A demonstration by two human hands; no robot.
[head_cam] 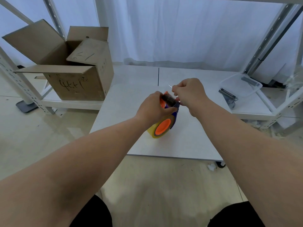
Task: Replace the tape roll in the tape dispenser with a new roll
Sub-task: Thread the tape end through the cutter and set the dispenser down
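Note:
A blue and orange tape dispenser (174, 112) stands on the white table (188, 141), with a yellowish tape roll (153, 131) seated on its orange hub (163, 126). My left hand (153, 107) grips the dispenser's upper part from the left, thumb across the blue frame. Just right of it, my right hand (188, 92) pinches a thin clear strip of tape (170, 86) near the dispenser's front end. The dispenser's cutter end is mostly hidden by my fingers.
An open cardboard box (77, 74) stands on a low shelf at the left. A clear plastic tray (241, 85) and a dark metal part (227, 94) lie on the right shelf. Metal rack posts (268, 40) rise on both sides.

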